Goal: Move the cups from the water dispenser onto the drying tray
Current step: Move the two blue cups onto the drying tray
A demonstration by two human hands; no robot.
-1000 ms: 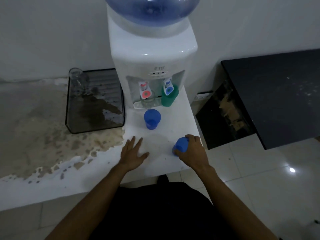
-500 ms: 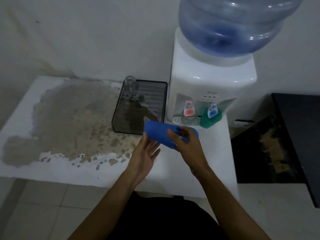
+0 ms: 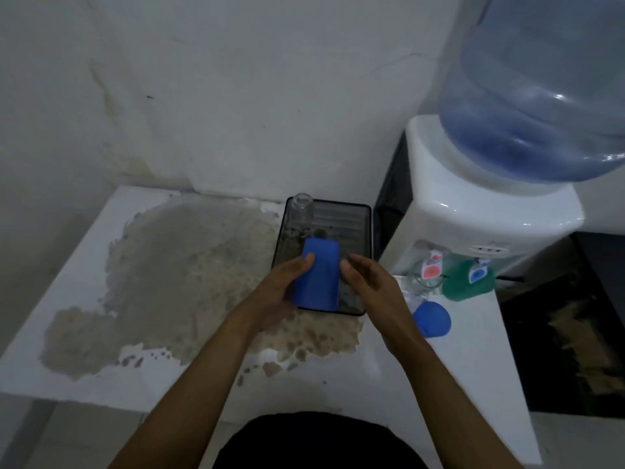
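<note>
A clear glass (image 3: 302, 208) stands at the far left corner of the drying tray (image 3: 367, 231). Over the tray's near left part, the left hand (image 3: 280, 289) grips a blue cup (image 3: 319, 275), thumb on its side. Just right of it the right hand (image 3: 368, 282) hangs open, fingers loose, holding nothing. To seat this cup well, I would lower it mouth down onto the tray's ribs, clear of the glass, and release only once it sits flat. Right of the tray, by the water dispenser (image 3: 473, 225), wait another blue cup (image 3: 432, 319), a second glass (image 3: 424, 282) and a green cup (image 3: 465, 282).
</note>
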